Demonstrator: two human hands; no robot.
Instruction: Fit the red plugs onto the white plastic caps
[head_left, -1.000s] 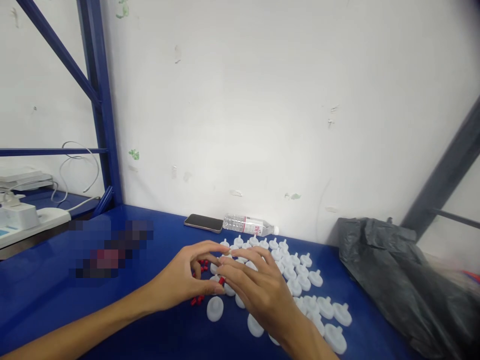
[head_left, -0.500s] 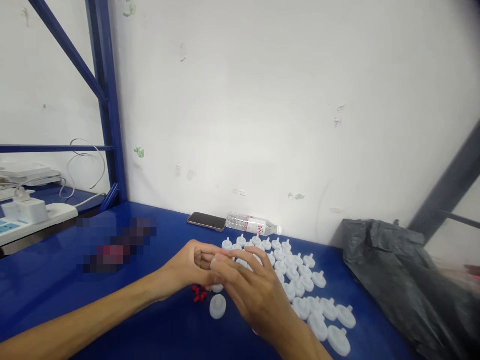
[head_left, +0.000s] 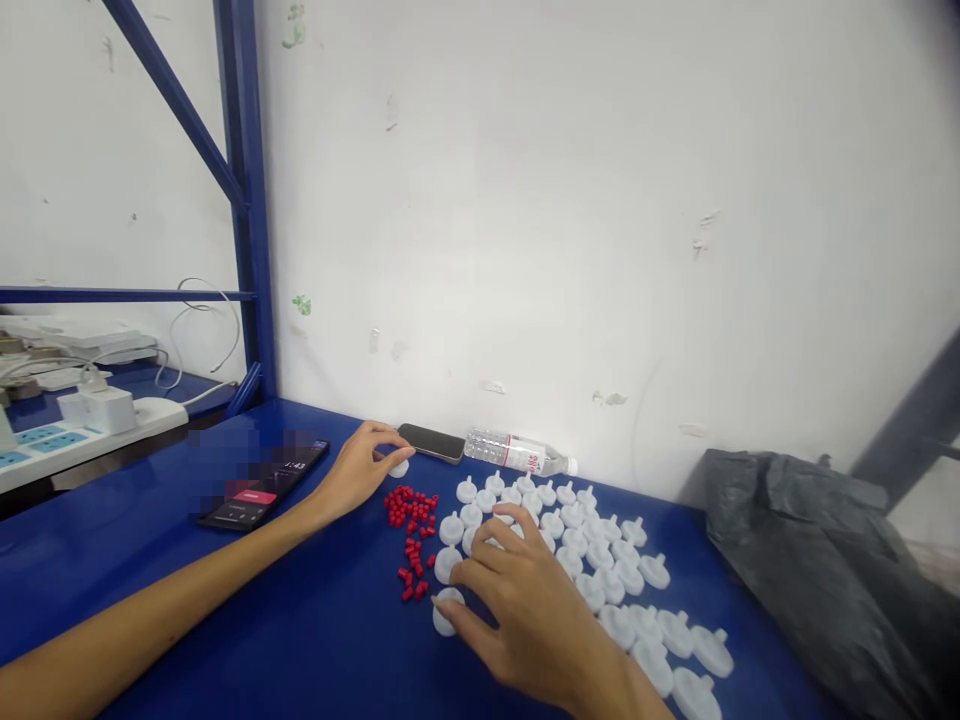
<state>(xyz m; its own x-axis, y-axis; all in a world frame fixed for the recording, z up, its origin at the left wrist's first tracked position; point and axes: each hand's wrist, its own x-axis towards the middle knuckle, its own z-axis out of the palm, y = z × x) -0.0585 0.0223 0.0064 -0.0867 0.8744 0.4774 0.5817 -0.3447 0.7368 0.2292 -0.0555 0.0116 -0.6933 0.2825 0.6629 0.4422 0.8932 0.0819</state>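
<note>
My left hand is stretched out toward the back of the blue table, its fingers pinched on a small white plastic cap just above the surface. My right hand rests lower down, fingers curled, with thumb and forefinger touching a white cap that lies on the table. Between the hands lies a scatter of small red plugs. Several more white caps spread out to the right in rows.
A dark phone with a lit screen lies at the left, another phone and a lying water bottle against the white wall. A black plastic bag fills the right side. A blue shelf post stands at left, a power strip beyond.
My hands were together over the parts; now the left hand has moved away to the back left with a white cap, and the right hand has dropped onto a cap on the table.
</note>
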